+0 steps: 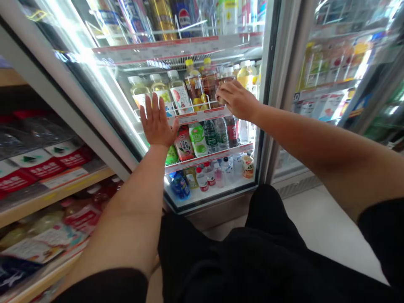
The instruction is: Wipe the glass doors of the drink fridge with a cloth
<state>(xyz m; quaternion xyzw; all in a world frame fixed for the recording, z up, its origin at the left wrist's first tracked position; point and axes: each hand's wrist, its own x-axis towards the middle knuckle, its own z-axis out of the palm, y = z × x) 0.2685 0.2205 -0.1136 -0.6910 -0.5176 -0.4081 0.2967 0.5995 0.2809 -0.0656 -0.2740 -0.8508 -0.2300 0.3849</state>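
Note:
I face an open drinks cooler. My left hand (157, 123) is flat and open, fingers stretched up, pressed against the edge of the glass door (94, 84) beside the bottle shelf. My right hand (236, 99) reaches into the cooler and curls its fingers round a dark brown bottle (222, 80) on the middle shelf (202, 115). Pale yellow and orange bottles (176, 92) stand in a row to the left of that hand. Below are green, clear and red-labelled bottles (208, 134).
A wooden shelf unit (47, 198) with red packets and bagged goods stands at the left. A second cooler with a shut glass door (341, 67) is at the right. Pale floor (328, 227) lies below it. My dark trousers fill the foreground.

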